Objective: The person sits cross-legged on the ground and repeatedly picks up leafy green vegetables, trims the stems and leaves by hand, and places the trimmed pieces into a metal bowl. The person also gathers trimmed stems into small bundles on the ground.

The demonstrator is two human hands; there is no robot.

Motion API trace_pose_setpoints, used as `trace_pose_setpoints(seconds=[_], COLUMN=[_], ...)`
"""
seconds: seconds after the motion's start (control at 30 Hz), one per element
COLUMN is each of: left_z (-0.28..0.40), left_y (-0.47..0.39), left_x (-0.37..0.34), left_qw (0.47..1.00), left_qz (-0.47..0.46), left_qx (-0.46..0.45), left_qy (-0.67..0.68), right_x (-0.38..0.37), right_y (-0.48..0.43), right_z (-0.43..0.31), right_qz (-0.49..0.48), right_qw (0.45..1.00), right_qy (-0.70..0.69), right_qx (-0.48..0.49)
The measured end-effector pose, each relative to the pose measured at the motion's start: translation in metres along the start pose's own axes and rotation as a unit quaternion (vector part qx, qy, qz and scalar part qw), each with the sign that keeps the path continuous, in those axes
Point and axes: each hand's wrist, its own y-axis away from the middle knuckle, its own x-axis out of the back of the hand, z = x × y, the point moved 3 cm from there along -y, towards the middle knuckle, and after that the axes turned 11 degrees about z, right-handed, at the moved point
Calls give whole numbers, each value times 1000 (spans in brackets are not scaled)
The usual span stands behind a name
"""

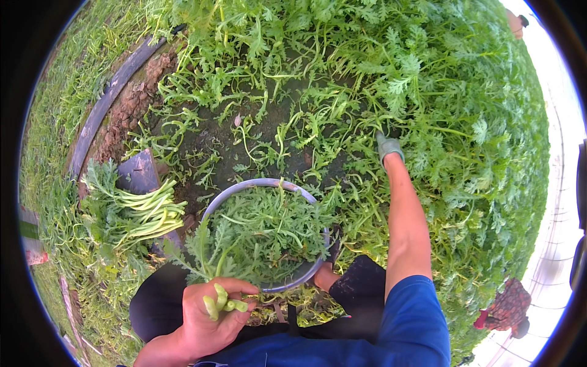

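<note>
In my bare left hand [215, 309] are a few cut stems of leafy greens [220, 300], likely garland chrysanthemum, cut ends towards me and leaves hanging over the tub. A round grey tub [247, 183] sits between my knees, filled with loose trimmed leaves [270, 225]. My right hand [390, 146], in a grey-green glove, reaches down at the edge of the standing greens [440, 101]. Foliage hides its fingertips, so whether it grips a stem or a tool is not visible. Left of the tub lies a stacked bundle of cut greens [149, 208], pale stems pointing right.
The bundle rests partly over a dark board [140, 172]. A dark strip [107, 101] edges the bed along bare reddish soil [146, 82]. Low stubble plants [284, 142] grow ahead of the tub. One person [509, 305] is at lower right, another [516, 24] at upper right.
</note>
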Motion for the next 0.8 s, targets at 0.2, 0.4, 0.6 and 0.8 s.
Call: trace_pose_setpoints(seconds=[0.2,0.4,0.6,0.8], left_z=[5,9,14,18], left_y=[0,-1,0,-1], left_x=[-4,-5,-5,-1], left_qw=[999,999,999,998], left_qz=[-19,-27,-36,-46], left_qx=[21,-4,-24,-30], left_qy=[28,19,28,35], right_x=[-16,-27,-8,-18], right_y=[-3,0,-3,9], right_z=[17,39,35,10], right_qz=[-101,-35,3,-11], right_qw=[976,993,989,870], right_qy=[-188,-46,-61,-482], right_qx=[-51,-104,-132,-104])
